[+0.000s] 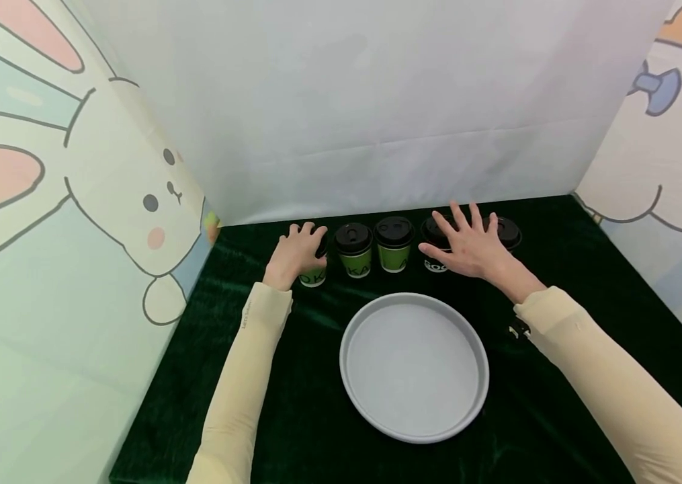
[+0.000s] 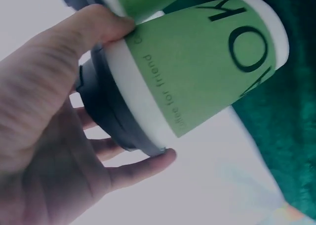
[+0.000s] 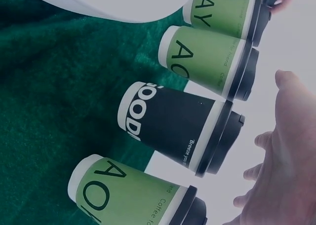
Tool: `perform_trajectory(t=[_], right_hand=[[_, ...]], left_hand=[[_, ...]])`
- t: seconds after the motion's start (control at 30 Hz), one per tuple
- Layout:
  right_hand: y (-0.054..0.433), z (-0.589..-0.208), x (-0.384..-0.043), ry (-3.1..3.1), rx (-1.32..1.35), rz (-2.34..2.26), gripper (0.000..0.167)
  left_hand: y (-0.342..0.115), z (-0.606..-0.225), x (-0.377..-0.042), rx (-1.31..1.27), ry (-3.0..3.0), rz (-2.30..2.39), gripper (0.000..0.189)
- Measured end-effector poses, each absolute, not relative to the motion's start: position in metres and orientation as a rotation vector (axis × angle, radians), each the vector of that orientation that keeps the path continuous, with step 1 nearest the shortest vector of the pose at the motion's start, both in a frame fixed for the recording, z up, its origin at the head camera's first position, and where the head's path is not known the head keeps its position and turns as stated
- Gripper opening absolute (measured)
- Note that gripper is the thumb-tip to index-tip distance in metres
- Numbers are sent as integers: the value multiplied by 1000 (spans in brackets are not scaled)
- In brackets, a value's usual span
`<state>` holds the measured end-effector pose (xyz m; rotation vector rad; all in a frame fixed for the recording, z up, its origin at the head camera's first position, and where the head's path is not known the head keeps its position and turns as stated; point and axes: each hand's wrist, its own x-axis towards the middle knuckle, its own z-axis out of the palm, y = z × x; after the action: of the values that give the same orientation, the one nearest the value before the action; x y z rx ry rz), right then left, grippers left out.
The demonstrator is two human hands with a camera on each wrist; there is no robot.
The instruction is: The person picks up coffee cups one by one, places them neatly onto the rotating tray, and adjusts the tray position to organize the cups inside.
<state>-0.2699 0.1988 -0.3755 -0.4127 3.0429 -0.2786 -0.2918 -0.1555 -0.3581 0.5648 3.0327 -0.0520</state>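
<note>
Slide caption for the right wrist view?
One black cup among green cups, all lidded, lined up on dark green cloth.

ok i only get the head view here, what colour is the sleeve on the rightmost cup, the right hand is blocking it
Observer: Green: the right wrist view shows the rightmost cup with a green sleeve.
Operator: and any contact with the lids
Observer: None that I can see: the right wrist view shows a gap between the right hand and the black lids beside it.
</note>
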Motion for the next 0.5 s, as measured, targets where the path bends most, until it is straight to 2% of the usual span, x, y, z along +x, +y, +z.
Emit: perform_trajectory(t=[0.3, 0.5], right_hand=[[202, -377, -268, 3058, -420, -271, 90], [202, -378, -268, 3070, -431, -262, 91]], left_hand=[[-142, -322, -256, 575, 3021, -154, 61], [-118, -300, -224, 708, 3040, -224, 60]])
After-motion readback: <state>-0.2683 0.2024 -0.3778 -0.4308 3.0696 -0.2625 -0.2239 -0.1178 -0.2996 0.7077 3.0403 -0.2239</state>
